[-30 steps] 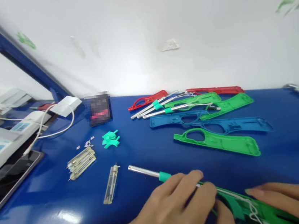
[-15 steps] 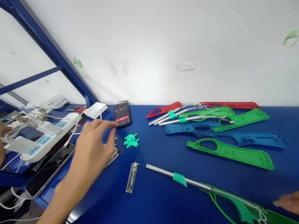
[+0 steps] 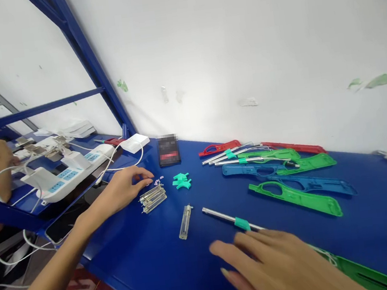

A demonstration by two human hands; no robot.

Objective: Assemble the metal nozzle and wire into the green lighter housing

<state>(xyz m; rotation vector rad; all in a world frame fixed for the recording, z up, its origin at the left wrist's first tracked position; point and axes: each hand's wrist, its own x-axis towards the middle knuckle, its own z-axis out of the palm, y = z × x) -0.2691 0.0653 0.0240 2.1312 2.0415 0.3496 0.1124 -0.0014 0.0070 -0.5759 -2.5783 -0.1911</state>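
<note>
Phone (image 3: 169, 150): lies on the bench (image 3: 152, 267) near the wall; its screen is blurred, a red bar showing, the characters too blocky to read.
Power strip (image 3: 66, 173): blue socket panels; any marks are too small to tell.
Rod (image 3: 219, 214): slim and silvery, on the near part of the bench; bare tip toward the upper left, long axis slanting down right until the right hand hides it. A green sleeve (image 3: 242, 224) wraps it.
Near shell (image 3: 360, 268): green, partly under the right hand, its long axis running toward the lower right corner; white wire (image 3: 329, 256) lies in its hollow.
Right hand (image 3: 274, 262): back up, over rod and shell; thumb and index apart. Contact underneath is hidden.
Left hand (image 3: 124, 187): thumb and index close together beside the purple bits (image 3: 159, 181); cannot tell whether one is pinched.
Capsules (image 3: 153, 198): clear, piled near the left hand, thin parts inside.
Single capsule (image 3: 185, 223): apart from the pile, fitted end pointing away and slightly right.
Green clips (image 3: 182, 181): heaped right of the bits.
</note>
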